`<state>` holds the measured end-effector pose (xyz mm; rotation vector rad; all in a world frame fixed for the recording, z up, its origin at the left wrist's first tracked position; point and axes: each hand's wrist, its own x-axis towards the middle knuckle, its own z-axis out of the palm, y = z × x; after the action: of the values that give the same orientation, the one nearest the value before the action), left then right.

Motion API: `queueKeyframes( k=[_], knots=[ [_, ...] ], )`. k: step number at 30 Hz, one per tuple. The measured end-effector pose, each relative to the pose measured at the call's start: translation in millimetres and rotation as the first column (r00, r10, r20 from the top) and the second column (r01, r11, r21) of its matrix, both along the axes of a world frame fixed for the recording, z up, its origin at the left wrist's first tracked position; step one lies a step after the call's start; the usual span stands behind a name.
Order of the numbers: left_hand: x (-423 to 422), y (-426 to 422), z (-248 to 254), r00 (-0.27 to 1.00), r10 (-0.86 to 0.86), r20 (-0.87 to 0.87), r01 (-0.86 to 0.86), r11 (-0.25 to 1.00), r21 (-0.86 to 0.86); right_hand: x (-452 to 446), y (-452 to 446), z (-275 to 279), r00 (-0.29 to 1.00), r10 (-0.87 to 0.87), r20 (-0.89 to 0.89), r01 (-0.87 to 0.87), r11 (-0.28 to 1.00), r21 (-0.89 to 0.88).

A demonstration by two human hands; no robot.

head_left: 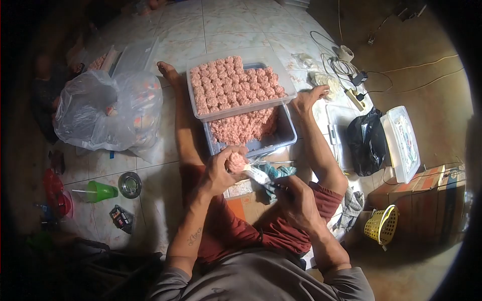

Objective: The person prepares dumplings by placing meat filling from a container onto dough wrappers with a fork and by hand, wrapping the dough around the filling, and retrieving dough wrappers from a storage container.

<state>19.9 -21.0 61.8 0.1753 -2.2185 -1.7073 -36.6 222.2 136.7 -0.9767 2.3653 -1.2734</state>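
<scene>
My left hand (219, 173) is closed around a pink ball of minced-looking paste (236, 163). My right hand (297, 198) grips a tool with a pale, shiny end (257, 174), which reaches toward the ball; its exact kind is unclear. Just beyond my hands is a blue-grey tub (287, 131) with loose pink mince (241, 129) inside. Across the tub's far part rests a clear plastic tray (216, 117), holding rows of shaped pink balls (221, 83). A teal cloth (278, 171) lies partly behind my right hand.
To the left are a large clear plastic bag (120, 108), a green cup (102, 191) and a metal ashtray-like dish (130, 185). A person (45, 95) sits farther left. At right are a black bag (368, 143), cables (344, 62), a yellow basket (381, 227) and cardboard boxes (416, 200).
</scene>
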Motion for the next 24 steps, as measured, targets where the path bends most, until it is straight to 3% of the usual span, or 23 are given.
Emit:
queueKeyframes(
  k=[2, 3, 4, 5, 7, 8, 9, 10, 11, 13, 15, 16, 17, 19, 20, 24],
  knots=[
    [2.1, -5.8, 0.5, 0.989, -0.119, -0.087, 0.127, 0.987, 0.097, 0.9, 1.7, -9.3, 0.999, -0.046, 0.009, 0.046, 0.998, -0.049],
    [3.6, -7.1, -0.5, 0.989, -0.118, -0.085, 0.126, 0.987, 0.095, 0.8, 2.8, -12.1, 0.984, -0.093, 0.155, 0.098, 0.995, -0.023],
    [5.0, -8.3, -2.0, 0.987, -0.147, -0.062, 0.156, 0.966, 0.208, 0.9, 3.0, -16.2, 0.945, -0.139, 0.295, 0.143, 0.99, 0.01],
    [6.5, -9.4, -1.2, 0.983, -0.177, -0.044, 0.181, 0.931, 0.317, 3.5, 0.1, -24.7, 0.946, -0.135, 0.296, 0.139, 0.99, 0.007],
    [8.2, -7.9, 7.6, 0.992, -0.122, -0.04, 0.128, 0.962, 0.242, 11.5, -7.6, -54.2, 0.76, -0.032, 0.649, 0.251, 0.936, -0.248],
    [8.6, -4.6, 13.9, 0.997, -0.07, -0.041, 0.076, 0.982, 0.173, 15.1, -10.1, -68.0, 0.733, 0.053, 0.679, 0.201, 0.936, -0.29],
    [8.7, -2.0, 17.1, 0.999, -0.019, -0.045, 0.024, 0.994, 0.103, 19.2, -9.9, -78.1, 0.744, 0.1, 0.661, 0.142, 0.942, -0.303],
    [10.4, 0.2, 15.9, 1.0, -0.005, -0.028, 0.011, 0.977, 0.214, 24.1, -11.9, -83.1, 0.761, 0.117, 0.639, 0.111, 0.946, -0.306],
    [10.1, 0.6, 17.9, 1.0, -0.005, -0.03, 0.011, 0.977, 0.212, 29.2, -13.6, -90.4, 0.776, 0.134, 0.616, 0.08, 0.948, -0.307],
    [9.2, 2.2, 22.0, 0.998, -0.007, -0.065, 0.013, 0.996, 0.086, 33.5, -24.0, -107.9, 0.828, 0.145, 0.542, 0.056, 0.94, -0.337],
    [6.9, 13.4, 3.8, 1.0, -0.006, -0.016, 0.006, 1.0, 0.0, 36.2, -41.4, -119.7, 0.997, -0.005, 0.078, 0.034, 0.923, -0.384],
    [5.3, 19.2, -1.4, 1.0, 0.007, 0.031, -0.004, 0.996, -0.089, 35.3, -54.9, -114.1, 0.996, -0.085, -0.021, 0.066, 0.888, -0.454],
    [3.2, 20.6, -6.0, 0.999, 0.011, 0.031, -0.009, 0.996, -0.086, 29.2, -53.2, -113.2, 0.997, -0.08, -0.021, 0.062, 0.89, -0.452],
    [-2.9, 14.8, -9.7, 0.978, 0.189, -0.091, -0.205, 0.952, -0.227, 13.3, -43.7, -112.5, 0.996, -0.021, -0.092, 0.001, 0.977, -0.214],
    [-1.4, 14.2, 4.8, 0.967, 0.216, -0.134, -0.236, 0.958, -0.162, 8.0, -33.8, -100.0, 0.997, -0.03, 0.065, 0.042, 0.981, -0.188],
    [4.9, -9.2, 7.0, 0.987, 0.132, -0.087, -0.153, 0.931, -0.33, -2.4, -13.9, -43.8, 0.986, -0.166, -0.019, 0.157, 0.962, -0.225]
  ],
)
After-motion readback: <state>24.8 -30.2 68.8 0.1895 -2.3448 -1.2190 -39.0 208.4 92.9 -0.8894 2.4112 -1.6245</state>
